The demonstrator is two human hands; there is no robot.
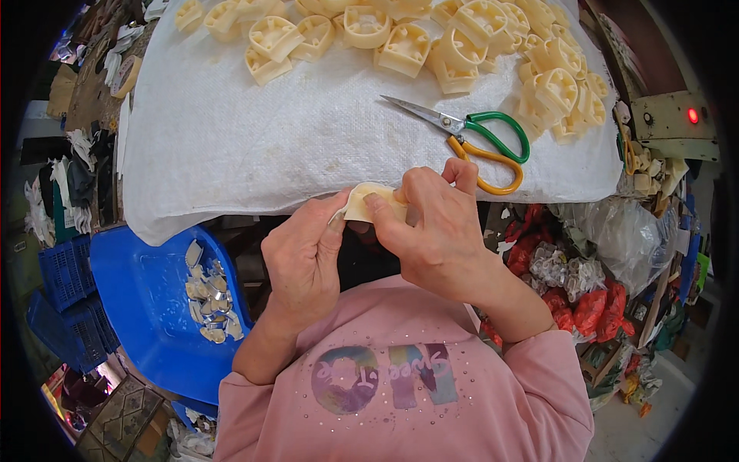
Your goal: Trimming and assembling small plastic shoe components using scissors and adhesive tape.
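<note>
Both hands meet just in front of the table's near edge, pinching one cream-coloured plastic part (371,202) between them. The left hand (304,258) grips its left end with thumb and forefinger closed on it, and the right hand (431,231) curls over its right side, thumb pressed on top, fingers wrapped behind. The part sits at about 1 o'clock from the left hand and 10 o'clock from the right. The table (254,146) is covered with a white woven sack. Green-and-orange-handled scissors (469,138) lie on it at 1 o'clock from the right hand, near but apart. A heap of similar cream plastic parts (462,54) lines the far edge. At 8 o'clock from the left hand, a blue bin (138,308) holds pale trimmed scraps (208,296).
</note>
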